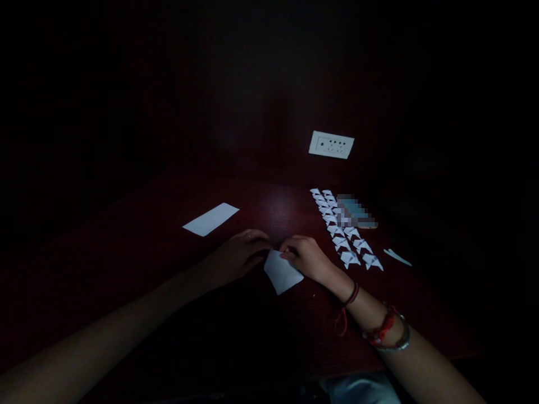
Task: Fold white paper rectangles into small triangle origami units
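A small white sheet of paper lies on the dark red table before me, its near end coming to a point. My right hand is closed at the sheet's upper right edge, fingers curled and thumb on the paper. On the other side, my left hand reaches to the sheet's upper left corner with fingers stretched and the thumb apart. Whether its fingertips touch the paper I cannot tell in the dim light. Beyond my left hand rests a flat white paper rectangle.
Two rows of small folded paper figures run along the table at the right. A blurred-out phone-like device lies beside them, with thin white strips nearer me. A white socket panel is on the wall behind. The surroundings are very dark.
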`<state>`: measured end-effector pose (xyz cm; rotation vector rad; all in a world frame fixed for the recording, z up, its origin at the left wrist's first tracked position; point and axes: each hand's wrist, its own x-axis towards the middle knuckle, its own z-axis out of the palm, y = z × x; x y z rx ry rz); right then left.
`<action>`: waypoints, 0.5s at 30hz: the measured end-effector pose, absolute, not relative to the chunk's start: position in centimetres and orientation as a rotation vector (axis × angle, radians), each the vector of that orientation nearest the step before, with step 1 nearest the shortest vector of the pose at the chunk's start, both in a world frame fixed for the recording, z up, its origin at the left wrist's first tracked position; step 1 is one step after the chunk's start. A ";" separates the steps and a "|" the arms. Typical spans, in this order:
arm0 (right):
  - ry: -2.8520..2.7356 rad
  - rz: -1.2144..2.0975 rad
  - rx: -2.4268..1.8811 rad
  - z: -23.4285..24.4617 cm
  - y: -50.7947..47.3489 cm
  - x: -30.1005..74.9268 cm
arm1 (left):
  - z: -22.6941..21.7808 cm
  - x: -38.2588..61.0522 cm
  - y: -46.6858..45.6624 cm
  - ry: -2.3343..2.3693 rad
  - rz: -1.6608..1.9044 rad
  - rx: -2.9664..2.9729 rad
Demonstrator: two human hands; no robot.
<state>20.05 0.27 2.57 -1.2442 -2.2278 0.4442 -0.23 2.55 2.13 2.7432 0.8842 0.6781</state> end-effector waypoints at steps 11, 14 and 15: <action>-2.080 0.165 -1.441 3.9 0.3 21.0 | 2.9 -0.7 1.6 0.800 0.526 2.775; -2.060 0.174 -1.541 4.2 -0.1 21.0 | 2.5 -0.7 1.6 0.859 0.511 2.741; -2.068 0.225 -1.564 4.3 -0.3 20.9 | 2.4 -0.7 1.7 0.896 0.534 2.709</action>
